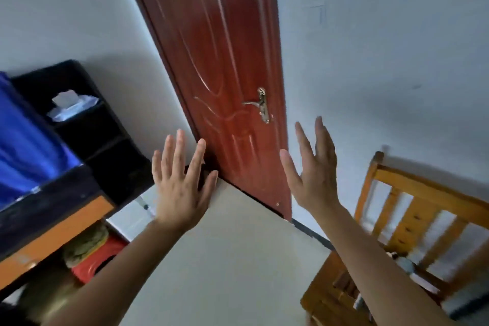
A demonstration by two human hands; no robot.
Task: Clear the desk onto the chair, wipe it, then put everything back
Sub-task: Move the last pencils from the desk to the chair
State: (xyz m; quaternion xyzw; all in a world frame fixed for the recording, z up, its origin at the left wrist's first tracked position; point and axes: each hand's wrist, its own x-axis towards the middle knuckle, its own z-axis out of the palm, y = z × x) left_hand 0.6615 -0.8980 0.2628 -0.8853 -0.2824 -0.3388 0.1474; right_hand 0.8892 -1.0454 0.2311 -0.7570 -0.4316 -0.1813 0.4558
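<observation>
Our left hand (182,193) and right hand (315,180) are raised, fingers (180,151) spread, holding nothing. Near right we note the wooden chair (436,189), blurred items (404,263) on its seat. Near left: dark-edged surface (53,193). Far centre: red door (225,74).

open floor (232,259), door (227,74) ahead, chair (412,209) right
</observation>
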